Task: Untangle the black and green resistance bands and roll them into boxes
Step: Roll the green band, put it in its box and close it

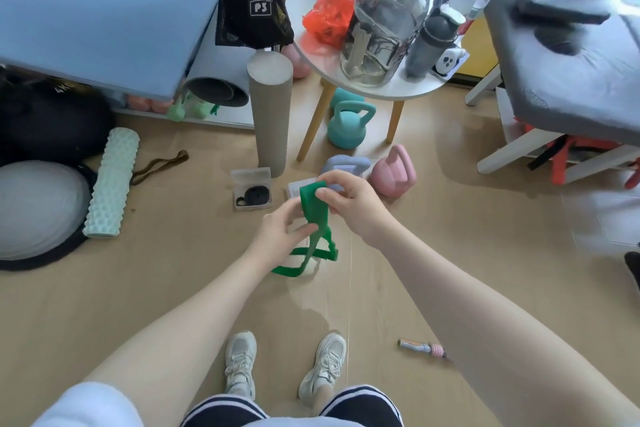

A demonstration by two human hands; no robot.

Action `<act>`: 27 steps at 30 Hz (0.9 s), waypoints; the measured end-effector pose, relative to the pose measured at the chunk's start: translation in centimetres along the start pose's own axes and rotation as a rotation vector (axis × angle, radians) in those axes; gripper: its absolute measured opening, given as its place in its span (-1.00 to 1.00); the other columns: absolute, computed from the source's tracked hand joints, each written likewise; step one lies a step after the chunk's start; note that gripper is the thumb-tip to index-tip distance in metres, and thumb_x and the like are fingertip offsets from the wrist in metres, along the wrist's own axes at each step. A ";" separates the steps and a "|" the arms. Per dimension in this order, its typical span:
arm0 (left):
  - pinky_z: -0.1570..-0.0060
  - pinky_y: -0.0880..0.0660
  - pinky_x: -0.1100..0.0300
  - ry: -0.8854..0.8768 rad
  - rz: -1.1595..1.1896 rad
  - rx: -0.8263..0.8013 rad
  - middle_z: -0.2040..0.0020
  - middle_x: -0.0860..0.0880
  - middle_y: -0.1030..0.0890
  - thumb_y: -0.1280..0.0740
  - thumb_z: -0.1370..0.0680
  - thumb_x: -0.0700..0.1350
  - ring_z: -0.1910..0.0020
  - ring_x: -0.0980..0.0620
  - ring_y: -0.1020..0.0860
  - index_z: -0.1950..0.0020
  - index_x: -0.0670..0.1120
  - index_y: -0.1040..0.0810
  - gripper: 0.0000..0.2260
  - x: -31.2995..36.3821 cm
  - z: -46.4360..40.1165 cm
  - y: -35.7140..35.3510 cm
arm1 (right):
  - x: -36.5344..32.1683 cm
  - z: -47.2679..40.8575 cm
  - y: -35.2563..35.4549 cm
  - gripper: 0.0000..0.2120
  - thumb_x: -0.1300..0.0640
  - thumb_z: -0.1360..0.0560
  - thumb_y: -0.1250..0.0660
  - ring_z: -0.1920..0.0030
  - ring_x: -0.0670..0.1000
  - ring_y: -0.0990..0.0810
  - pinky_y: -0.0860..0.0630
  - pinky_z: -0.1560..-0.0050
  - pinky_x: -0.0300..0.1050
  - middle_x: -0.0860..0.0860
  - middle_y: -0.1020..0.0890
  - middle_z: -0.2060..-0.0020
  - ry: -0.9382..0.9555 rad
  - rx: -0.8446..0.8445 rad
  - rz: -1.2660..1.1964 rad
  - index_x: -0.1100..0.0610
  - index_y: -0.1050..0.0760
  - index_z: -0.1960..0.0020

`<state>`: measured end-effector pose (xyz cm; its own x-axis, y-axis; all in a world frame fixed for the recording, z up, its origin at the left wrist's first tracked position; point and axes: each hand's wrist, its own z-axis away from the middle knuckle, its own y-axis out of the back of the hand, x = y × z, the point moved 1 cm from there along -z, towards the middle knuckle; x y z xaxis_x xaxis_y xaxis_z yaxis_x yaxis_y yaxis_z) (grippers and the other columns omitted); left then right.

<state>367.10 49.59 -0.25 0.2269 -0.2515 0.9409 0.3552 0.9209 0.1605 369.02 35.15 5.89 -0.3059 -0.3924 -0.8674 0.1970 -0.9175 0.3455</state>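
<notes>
A green resistance band hangs between both hands above the floor, its lower loops dangling near a clear box that it partly hides. My right hand pinches the band's folded top end. My left hand pinches it lower down, at the middle. The black band lies rolled inside an open clear box on the floor to the left of my hands. A second clear box shows partly behind the green band.
A grey foam cylinder stands behind the boxes. Pink, lilac and teal kettlebells sit under a round white table crowded with bottles. A mint foam roller and a grey ball lie left. My shoes are below.
</notes>
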 end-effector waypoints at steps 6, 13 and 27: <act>0.01 -0.53 0.13 -0.195 -0.233 0.344 0.04 0.00 -0.68 -0.25 -0.56 -0.20 0.06 0.00 -0.60 -0.16 0.00 -0.60 -0.76 3.0 -2.2 5.9 | -4.5 -3.3 -2.1 -0.89 0.27 -0.57 -0.19 0.28 -0.09 -0.50 -0.51 0.19 -0.25 0.02 -0.56 0.22 0.033 -0.051 -0.330 0.13 -0.47 0.00; -0.05 -0.46 0.16 -0.630 -0.433 0.628 -0.07 -0.07 -0.64 -0.28 -0.55 -0.21 -0.02 -0.10 -0.55 -0.21 -0.11 -0.58 -0.75 9.7 -4.5 13.0 | -12.9 -5.3 -2.6 -0.81 0.28 -0.58 -0.12 0.35 -0.13 -0.49 -0.48 0.22 -0.29 -0.08 -0.61 0.29 0.272 -0.143 -0.715 0.11 -0.48 -0.02; 0.10 -0.53 0.12 0.094 -0.236 0.404 0.13 -0.09 -0.70 -0.35 -0.50 -0.13 0.16 -0.07 -0.62 -0.16 0.01 -0.61 -0.76 -10.9 -3.6 0.0 | 9.8 -7.2 -3.9 -0.81 0.36 -0.55 -0.17 0.14 -0.12 -0.59 -0.50 -0.06 -0.23 -0.03 -0.62 0.17 -0.097 -0.413 -0.333 0.14 -0.50 0.02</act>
<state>367.86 51.22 -11.56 0.2700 -0.4765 0.8367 0.0297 0.8726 0.4875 371.98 35.38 -6.59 -0.4953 -0.1067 -0.8621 0.4183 -0.8991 -0.1290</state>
